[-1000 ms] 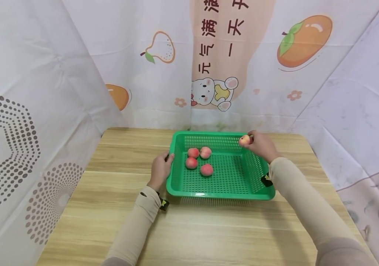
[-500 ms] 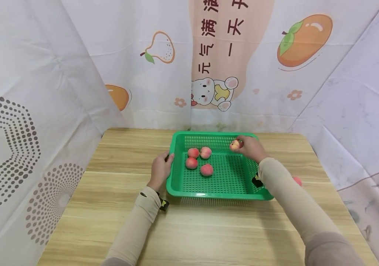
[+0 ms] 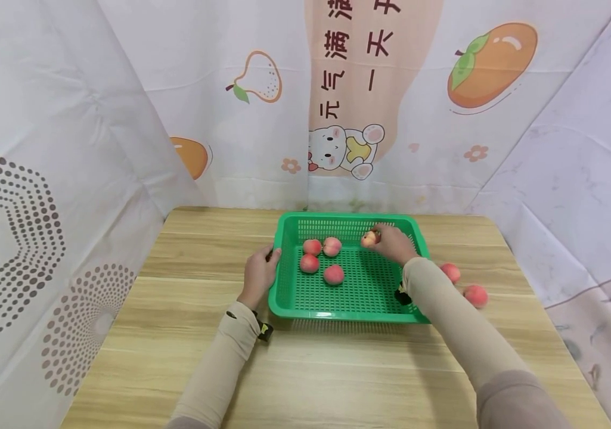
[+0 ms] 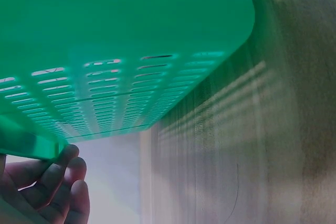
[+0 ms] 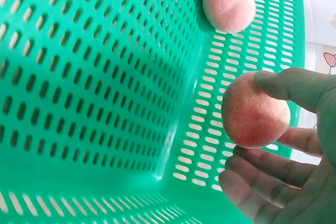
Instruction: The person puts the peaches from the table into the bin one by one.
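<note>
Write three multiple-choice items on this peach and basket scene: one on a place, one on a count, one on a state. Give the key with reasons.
1. Where are the two loose peaches lying?
A. On the table right of the basket
B. On the floor
C. On the table left of the basket

2. How many peaches lie on the green basket floor, unheld?
A. Two
B. Four
C. Seven

3. What is the right hand doing?
A. Lying flat on the table
B. Holding a peach over the basket
C. Gripping the rim

Key: 1 A, both sit on the wood past the right wall. 2 B, four cluster at its left. 3 B, fingers curl round the held peach; the left hand holds the rim.
</note>
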Demonstrator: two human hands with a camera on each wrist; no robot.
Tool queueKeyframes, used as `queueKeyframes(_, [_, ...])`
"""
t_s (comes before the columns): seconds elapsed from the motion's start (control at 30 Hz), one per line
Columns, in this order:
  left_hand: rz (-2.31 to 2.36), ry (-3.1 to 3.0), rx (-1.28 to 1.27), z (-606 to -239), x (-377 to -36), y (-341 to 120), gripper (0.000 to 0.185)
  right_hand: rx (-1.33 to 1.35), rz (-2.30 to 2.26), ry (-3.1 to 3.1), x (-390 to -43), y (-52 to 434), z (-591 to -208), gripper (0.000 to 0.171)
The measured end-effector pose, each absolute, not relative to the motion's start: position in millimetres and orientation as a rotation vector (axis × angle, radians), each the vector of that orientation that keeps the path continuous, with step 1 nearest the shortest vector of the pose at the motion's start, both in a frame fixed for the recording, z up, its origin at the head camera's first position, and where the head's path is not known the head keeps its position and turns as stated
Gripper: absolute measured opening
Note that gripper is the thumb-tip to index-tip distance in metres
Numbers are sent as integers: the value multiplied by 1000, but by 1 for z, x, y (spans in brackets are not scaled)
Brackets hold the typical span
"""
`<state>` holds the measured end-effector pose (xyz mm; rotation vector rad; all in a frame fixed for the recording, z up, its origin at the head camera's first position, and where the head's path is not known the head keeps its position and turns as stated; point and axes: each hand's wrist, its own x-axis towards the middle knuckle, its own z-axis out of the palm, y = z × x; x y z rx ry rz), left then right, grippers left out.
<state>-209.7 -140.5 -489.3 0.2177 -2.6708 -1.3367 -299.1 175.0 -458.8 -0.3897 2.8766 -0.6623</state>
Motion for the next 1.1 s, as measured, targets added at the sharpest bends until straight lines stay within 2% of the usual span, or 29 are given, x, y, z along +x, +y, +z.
queueKeyframes(0.27, [-1332,-2665,223,-490,-211,-140,40,-391,-657,2864,-300,168,-473,38])
queueKeyframes(0.63, [-1349,-2654,215,-491,-211,-140,39,-422,-657,2890,-303,158,-490,36])
queueKeyframes(0.87, [-1340,-2647,198,-492,-210,-141,38,-385,-641,2891,-300,153,-491,45])
queueKeyframes(1.1, [-1325,-2648,202,-492,-210,-141,38,-340,-606,2879,-300,152,-496,43])
